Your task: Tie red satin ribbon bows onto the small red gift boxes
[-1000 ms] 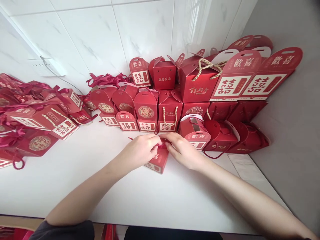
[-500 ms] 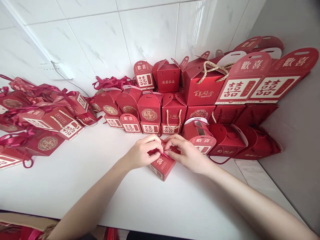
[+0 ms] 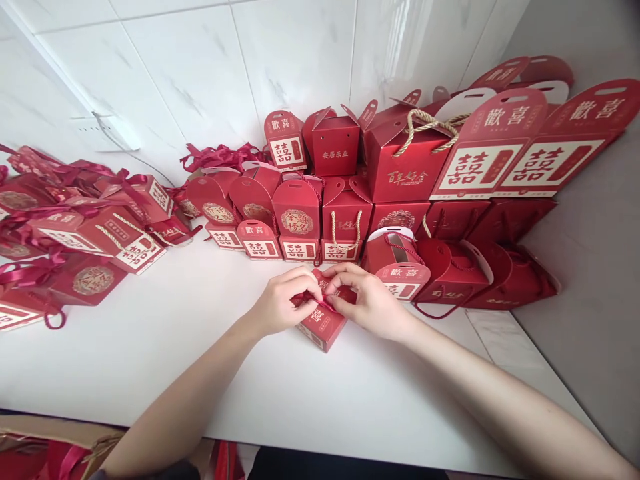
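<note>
A small red gift box [image 3: 323, 325] lies on the white table [image 3: 200, 347] in front of me. My left hand [image 3: 285, 303] and my right hand [image 3: 365, 300] meet over its top. The fingers of both hands are pinched on a thin red ribbon [image 3: 320, 303] that runs across the box. The fingers hide most of the ribbon and the box's top.
Several red gift boxes and bags [image 3: 400, 173] are stacked along the tiled wall behind the hands. More ribbon-tied red boxes [image 3: 95, 233] lie at the left. A grey wall [image 3: 590, 220] closes the right side. The table's near edge [image 3: 300, 447] runs below my arms.
The hands stay together on the ribbon over the box, with small finger shifts. The camera view has shifted slightly.
</note>
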Action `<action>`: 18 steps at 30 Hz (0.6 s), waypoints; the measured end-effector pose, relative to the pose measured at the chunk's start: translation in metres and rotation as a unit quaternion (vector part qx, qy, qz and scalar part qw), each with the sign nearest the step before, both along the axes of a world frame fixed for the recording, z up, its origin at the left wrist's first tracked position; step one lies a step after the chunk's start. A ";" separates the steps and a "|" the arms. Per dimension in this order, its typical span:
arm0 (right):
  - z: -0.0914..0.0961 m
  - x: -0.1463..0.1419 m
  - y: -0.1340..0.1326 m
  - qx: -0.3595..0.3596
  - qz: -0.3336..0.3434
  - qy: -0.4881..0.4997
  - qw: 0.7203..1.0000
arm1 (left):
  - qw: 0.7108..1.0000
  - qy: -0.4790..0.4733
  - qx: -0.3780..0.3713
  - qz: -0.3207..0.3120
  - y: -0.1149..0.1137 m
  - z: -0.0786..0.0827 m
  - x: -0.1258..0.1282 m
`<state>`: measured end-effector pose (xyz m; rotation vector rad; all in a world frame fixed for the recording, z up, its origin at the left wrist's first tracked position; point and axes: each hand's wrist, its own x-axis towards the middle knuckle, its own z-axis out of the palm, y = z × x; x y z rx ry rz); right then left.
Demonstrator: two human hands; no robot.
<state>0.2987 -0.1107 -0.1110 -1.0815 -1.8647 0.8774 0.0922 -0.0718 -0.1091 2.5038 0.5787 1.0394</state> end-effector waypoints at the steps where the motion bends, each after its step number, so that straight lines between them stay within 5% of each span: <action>1: 0.001 0.000 0.000 0.008 -0.002 0.000 1.000 | 1.000 0.003 -0.002 0.000 0.000 0.000 0.000; 6: 0.010 0.004 -0.003 0.000 -0.028 0.002 1.000 | 1.000 0.005 -0.009 0.003 -0.002 -0.002 -0.002; 10: 0.011 0.002 -0.003 -0.061 -0.002 -0.017 0.998 | 1.000 -0.004 0.014 0.002 -0.003 -0.002 -0.002; 18: 0.004 -0.001 0.000 -0.194 0.026 0.098 0.976 | 1.000 0.002 0.028 0.003 -0.005 0.001 0.000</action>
